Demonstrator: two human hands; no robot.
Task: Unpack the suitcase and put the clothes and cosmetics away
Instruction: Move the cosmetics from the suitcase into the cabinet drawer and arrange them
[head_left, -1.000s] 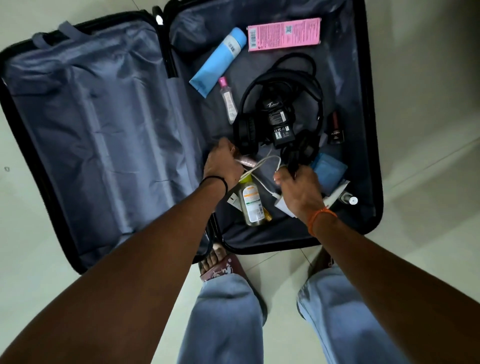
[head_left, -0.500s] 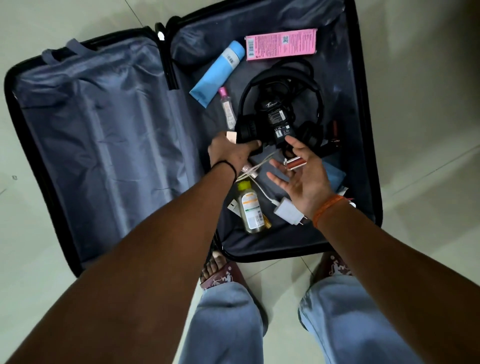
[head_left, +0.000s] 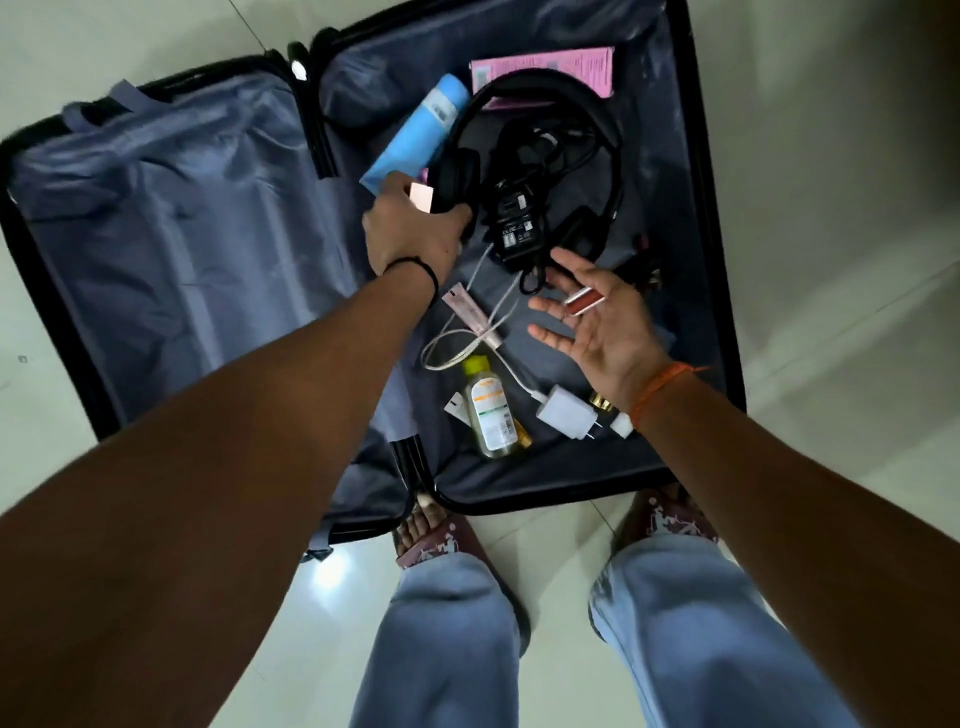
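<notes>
An open suitcase (head_left: 156, 218) lies on the floor, its left half emptied of clothes. The right half holds cosmetics, headphones (head_left: 540, 156) and a charger (head_left: 566, 413). The left hand (head_left: 415, 228) grips a small pink case (head_left: 422, 196); the right hand (head_left: 597, 322), fingers spread, cradles a lip gloss (head_left: 584, 301). Unpacking looks partway done.

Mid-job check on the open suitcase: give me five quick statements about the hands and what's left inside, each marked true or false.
1. The right hand lies palm up with a small reddish tube on it. True.
2. The left hand is empty. False: it grips a small pink box.
3. The headphones are out on the floor. False: they lie in the suitcase, over the black charger.
4. The white plug lies beside the yellow-capped bottle. True.
5. The blue tube stands upright. False: it lies flat.
</notes>
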